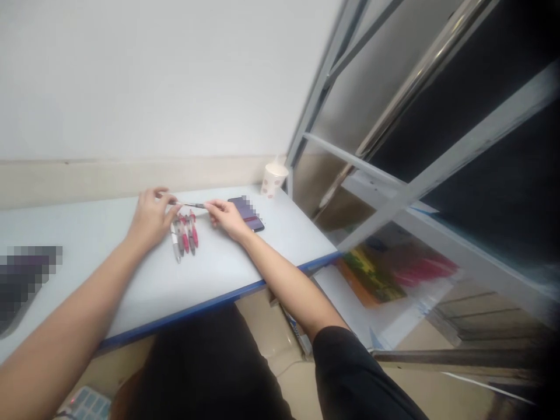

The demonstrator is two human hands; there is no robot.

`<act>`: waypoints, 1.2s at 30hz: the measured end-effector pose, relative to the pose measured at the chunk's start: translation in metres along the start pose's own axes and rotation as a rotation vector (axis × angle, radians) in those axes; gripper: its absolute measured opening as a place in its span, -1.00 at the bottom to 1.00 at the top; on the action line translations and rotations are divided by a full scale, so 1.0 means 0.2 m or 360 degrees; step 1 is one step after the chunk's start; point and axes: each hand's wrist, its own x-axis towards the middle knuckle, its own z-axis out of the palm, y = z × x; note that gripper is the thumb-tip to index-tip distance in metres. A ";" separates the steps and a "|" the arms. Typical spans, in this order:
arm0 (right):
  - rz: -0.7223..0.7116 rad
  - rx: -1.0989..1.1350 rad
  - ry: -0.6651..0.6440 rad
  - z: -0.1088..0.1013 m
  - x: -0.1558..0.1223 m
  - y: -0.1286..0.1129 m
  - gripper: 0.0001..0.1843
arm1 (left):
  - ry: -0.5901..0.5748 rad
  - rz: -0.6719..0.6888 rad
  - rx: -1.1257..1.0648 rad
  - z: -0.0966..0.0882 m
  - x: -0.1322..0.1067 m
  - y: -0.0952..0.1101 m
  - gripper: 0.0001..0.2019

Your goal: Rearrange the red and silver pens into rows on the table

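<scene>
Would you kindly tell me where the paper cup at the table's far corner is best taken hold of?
Around its body, probably from the near side with the right hand: the paper cup stands upright, round and tapering, with the wall behind it, so the fingers can wrap it below the rim.

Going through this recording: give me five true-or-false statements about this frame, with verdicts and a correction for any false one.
1. The left hand and the right hand both hold one slim dark pen between them. True.
2. A white paper cup with pink dots lies on its side. False: it stands upright towards the far end of the table.
3. A dark smartphone sits under the left hand. False: it lies beside the right hand.
4. Several pink-and-grey pens lie side by side on the white tabletop. True.
5. The tabletop has a blue front edge. True.
</scene>
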 end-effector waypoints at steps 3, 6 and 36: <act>0.0068 0.0171 0.0066 -0.01 0.01 0.00 -0.63 | -0.0260 0.0062 -0.0055 -0.02 0.00 0.01 -0.62; 0.0148 0.0187 -0.0008 -0.03 0.00 0.00 -0.48 | -0.0340 0.0120 -0.0068 -0.04 -0.01 0.05 -0.59; -0.0411 -0.0826 -0.0459 -0.14 -0.02 -0.05 -0.76 | -0.0591 -0.0069 -0.0282 -0.04 -0.02 0.09 -0.51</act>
